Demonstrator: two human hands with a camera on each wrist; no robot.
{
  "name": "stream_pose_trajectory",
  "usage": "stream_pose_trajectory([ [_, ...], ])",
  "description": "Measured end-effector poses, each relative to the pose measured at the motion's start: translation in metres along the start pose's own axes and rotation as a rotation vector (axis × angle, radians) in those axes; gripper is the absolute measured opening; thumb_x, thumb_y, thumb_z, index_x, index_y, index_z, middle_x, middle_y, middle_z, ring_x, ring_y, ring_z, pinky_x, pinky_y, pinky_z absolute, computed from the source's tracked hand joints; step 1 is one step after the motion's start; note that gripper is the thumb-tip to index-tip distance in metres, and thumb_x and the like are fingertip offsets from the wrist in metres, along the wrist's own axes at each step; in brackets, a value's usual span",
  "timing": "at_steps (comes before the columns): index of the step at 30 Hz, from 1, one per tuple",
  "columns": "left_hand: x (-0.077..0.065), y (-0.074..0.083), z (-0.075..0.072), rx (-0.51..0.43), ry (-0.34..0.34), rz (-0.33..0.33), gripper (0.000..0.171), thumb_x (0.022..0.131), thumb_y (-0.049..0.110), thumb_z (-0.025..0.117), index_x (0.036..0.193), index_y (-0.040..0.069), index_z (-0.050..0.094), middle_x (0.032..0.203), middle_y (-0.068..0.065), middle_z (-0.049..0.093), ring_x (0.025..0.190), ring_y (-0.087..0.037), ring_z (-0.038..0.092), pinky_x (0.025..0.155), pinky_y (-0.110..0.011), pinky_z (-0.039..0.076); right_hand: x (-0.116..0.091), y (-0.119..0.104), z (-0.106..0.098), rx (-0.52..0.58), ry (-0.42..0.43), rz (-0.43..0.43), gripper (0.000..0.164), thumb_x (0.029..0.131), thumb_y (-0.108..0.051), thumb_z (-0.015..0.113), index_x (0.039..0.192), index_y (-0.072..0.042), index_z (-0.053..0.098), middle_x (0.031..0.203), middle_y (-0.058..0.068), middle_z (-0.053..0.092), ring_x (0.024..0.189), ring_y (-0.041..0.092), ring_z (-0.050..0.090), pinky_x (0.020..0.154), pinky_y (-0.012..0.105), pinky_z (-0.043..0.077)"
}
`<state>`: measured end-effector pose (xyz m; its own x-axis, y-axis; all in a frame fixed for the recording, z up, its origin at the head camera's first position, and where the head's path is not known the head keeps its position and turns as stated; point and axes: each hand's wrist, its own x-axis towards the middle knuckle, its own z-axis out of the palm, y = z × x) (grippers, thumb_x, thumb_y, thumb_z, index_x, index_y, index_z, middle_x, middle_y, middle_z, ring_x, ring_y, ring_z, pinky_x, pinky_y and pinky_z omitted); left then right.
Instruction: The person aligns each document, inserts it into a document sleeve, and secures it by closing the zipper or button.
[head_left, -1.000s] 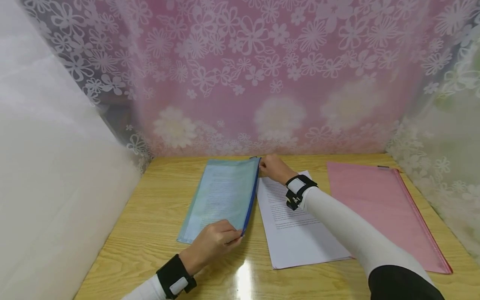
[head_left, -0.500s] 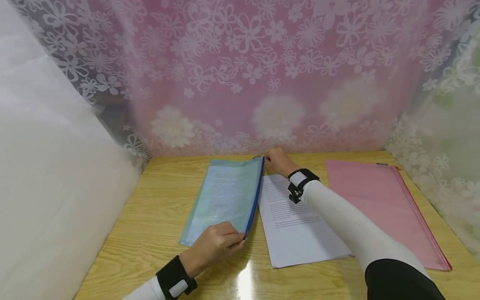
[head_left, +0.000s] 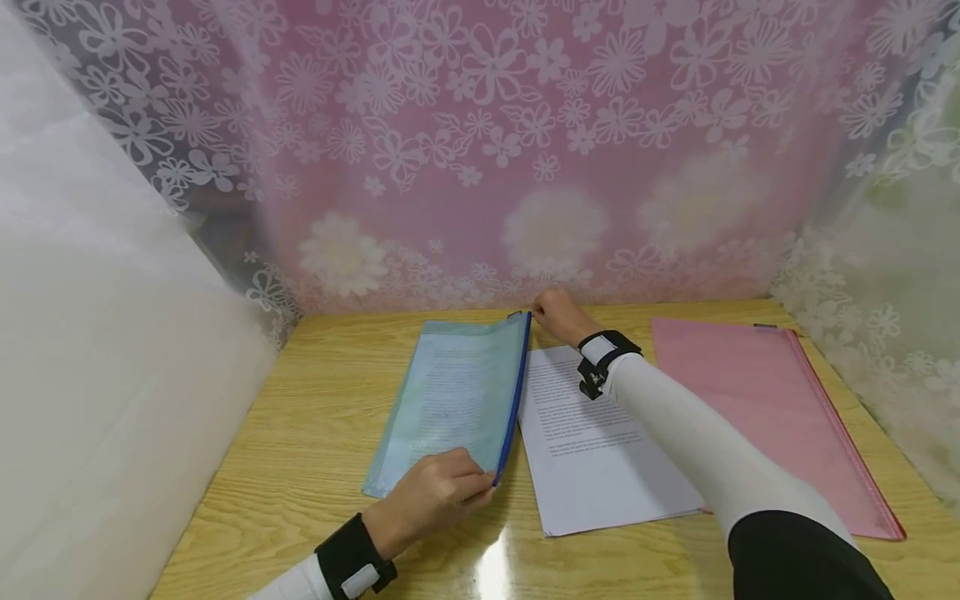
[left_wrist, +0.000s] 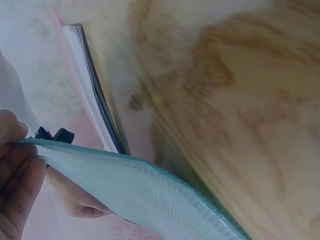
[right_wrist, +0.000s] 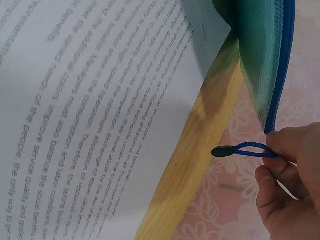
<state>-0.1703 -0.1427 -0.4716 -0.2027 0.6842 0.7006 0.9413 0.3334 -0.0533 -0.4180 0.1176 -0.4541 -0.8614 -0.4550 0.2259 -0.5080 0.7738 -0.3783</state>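
Observation:
A translucent light-blue zip folder (head_left: 450,392) with a dark blue zipper edge and printed paper inside lies left of centre, its right side lifted off the table. My left hand (head_left: 438,492) pinches the near right corner of this folder, also seen in the left wrist view. At the far right corner my right hand (head_left: 562,317) pinches the zipper end; in the right wrist view a blue cord pull (right_wrist: 247,148) with a dark tip hangs by the fingers. Under my right forearm lies a stack of printed paper (head_left: 592,467), beside the folder.
A pink zip folder (head_left: 750,408) lies at the right, partly behind my forearm. All of it rests on a wooden table (head_left: 300,442). A pink flowered curtain (head_left: 465,208) stands right behind the table's back edge, with pale sheeting at both sides.
The blue folder has shifted slightly right in both hands' grip. My right hand has moved a little away and right, while the left has come slightly nearer and right.

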Motion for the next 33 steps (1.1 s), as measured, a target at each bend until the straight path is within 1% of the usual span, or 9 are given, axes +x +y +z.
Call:
stream_pose_trajectory([
  [3, -0.001, 0.002, 0.000, -0.008, -0.011, 0.001, 0.006, 0.083, 0.005, 0.081, 0.086, 0.010, 0.080, 0.075, 0.006, 0.068, 0.067, -0.004, 0.061, 0.068, -0.006, 0.049, -0.001, -0.001, -0.003, 0.004, 0.003, 0.007, 0.023, 0.100, 0.002, 0.059, 0.082, 0.006, 0.073, 0.075, 0.013, 0.066, 0.062, 0.017, 0.045, 0.066, 0.034, 0.040],
  [6, 0.000, 0.002, -0.001, -0.011, -0.021, 0.004, 0.007, 0.089, 0.006, 0.075, 0.085, 0.009, 0.080, 0.075, 0.005, 0.067, 0.066, -0.004, 0.060, 0.067, -0.007, 0.048, -0.002, -0.002, -0.004, 0.002, 0.007, 0.007, 0.024, 0.100, 0.002, 0.060, 0.079, 0.006, 0.071, 0.072, 0.012, 0.063, 0.063, 0.018, 0.045, 0.067, 0.036, 0.040],
  [8, 0.001, 0.001, -0.002, 0.001, -0.025, 0.010, 0.005, 0.085, 0.005, 0.079, 0.084, 0.009, 0.080, 0.074, 0.006, 0.067, 0.065, -0.003, 0.059, 0.066, -0.007, 0.048, -0.002, -0.001, -0.004, -0.002, 0.016, 0.005, 0.023, 0.099, 0.002, 0.061, 0.079, 0.004, 0.072, 0.074, 0.012, 0.066, 0.064, 0.018, 0.048, 0.067, 0.036, 0.043],
  [12, 0.004, -0.001, -0.004, 0.029, -0.038, 0.020, 0.013, 0.075, 0.004, 0.086, 0.083, 0.010, 0.079, 0.073, 0.006, 0.067, 0.063, -0.003, 0.058, 0.064, -0.006, 0.046, -0.003, 0.001, -0.004, -0.012, 0.031, 0.018, 0.023, 0.099, 0.002, 0.062, 0.079, 0.002, 0.073, 0.078, 0.014, 0.069, 0.066, 0.019, 0.053, 0.068, 0.037, 0.047],
  [15, 0.005, -0.002, -0.005, 0.042, -0.038, 0.025, 0.015, 0.073, 0.005, 0.087, 0.084, 0.011, 0.079, 0.073, 0.007, 0.067, 0.063, -0.002, 0.058, 0.064, -0.006, 0.046, -0.005, 0.001, -0.004, -0.015, 0.039, 0.028, 0.021, 0.098, 0.002, 0.063, 0.081, 0.002, 0.075, 0.082, 0.016, 0.072, 0.070, 0.022, 0.059, 0.071, 0.039, 0.052],
  [20, 0.000, -0.003, -0.004, 0.055, -0.022, 0.030, 0.014, 0.073, 0.005, 0.087, 0.083, 0.011, 0.080, 0.071, 0.007, 0.066, 0.062, -0.002, 0.058, 0.062, -0.006, 0.047, -0.005, 0.001, -0.001, -0.010, 0.027, 0.028, 0.017, 0.099, -0.001, 0.063, 0.094, 0.004, 0.079, 0.094, 0.018, 0.076, 0.081, 0.026, 0.070, 0.078, 0.043, 0.058],
  [26, -0.005, -0.005, -0.002, 0.058, -0.001, 0.032, 0.018, 0.071, 0.003, 0.088, 0.086, 0.009, 0.080, 0.073, 0.006, 0.067, 0.063, -0.002, 0.060, 0.064, -0.005, 0.048, -0.004, -0.003, 0.000, -0.016, 0.011, 0.022, 0.017, 0.099, -0.003, 0.063, 0.098, 0.003, 0.079, 0.096, 0.018, 0.076, 0.082, 0.027, 0.070, 0.077, 0.042, 0.058],
  [29, -0.007, -0.006, -0.002, 0.057, 0.005, 0.008, 0.020, 0.069, 0.002, 0.089, 0.086, 0.009, 0.080, 0.073, 0.005, 0.067, 0.065, -0.003, 0.062, 0.065, -0.006, 0.049, -0.004, -0.006, 0.001, -0.012, 0.005, 0.008, 0.016, 0.099, -0.003, 0.064, 0.097, 0.003, 0.079, 0.090, 0.016, 0.076, 0.076, 0.025, 0.069, 0.074, 0.041, 0.058],
  [33, -0.010, -0.007, 0.000, 0.054, 0.006, -0.016, 0.021, 0.067, 0.001, 0.090, 0.084, 0.008, 0.080, 0.073, 0.005, 0.066, 0.064, -0.003, 0.061, 0.065, -0.006, 0.049, -0.005, -0.008, 0.005, 0.005, -0.045, 0.006, 0.017, 0.100, -0.004, 0.063, 0.099, 0.003, 0.079, 0.089, 0.014, 0.076, 0.074, 0.022, 0.069, 0.074, 0.040, 0.058],
])
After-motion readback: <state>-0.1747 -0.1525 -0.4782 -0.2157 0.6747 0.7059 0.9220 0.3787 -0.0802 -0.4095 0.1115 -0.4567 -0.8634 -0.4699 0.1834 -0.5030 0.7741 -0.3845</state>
